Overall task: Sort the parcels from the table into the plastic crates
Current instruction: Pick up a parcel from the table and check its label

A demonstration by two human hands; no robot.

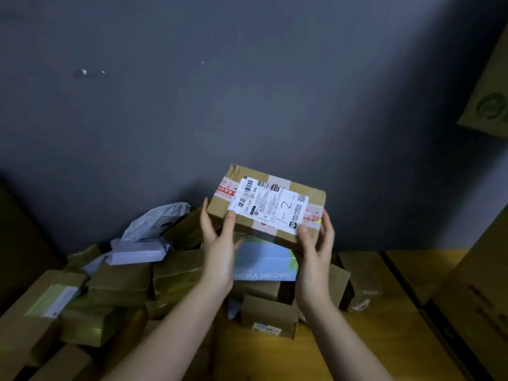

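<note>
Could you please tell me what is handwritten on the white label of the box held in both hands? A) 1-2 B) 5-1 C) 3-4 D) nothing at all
A: the label on the box, held up by the left hand and right hand, bears a handwritten "1-2".

1. Location type: parcel sorting or storage room.
2. Evidence: taped cardboard parcels and grey mailer bags piled on a yellow bench.
3. Evidence: printed shipping label with barcodes.
4. Evidence: large cartons stacked beside a bare grey wall.
</note>
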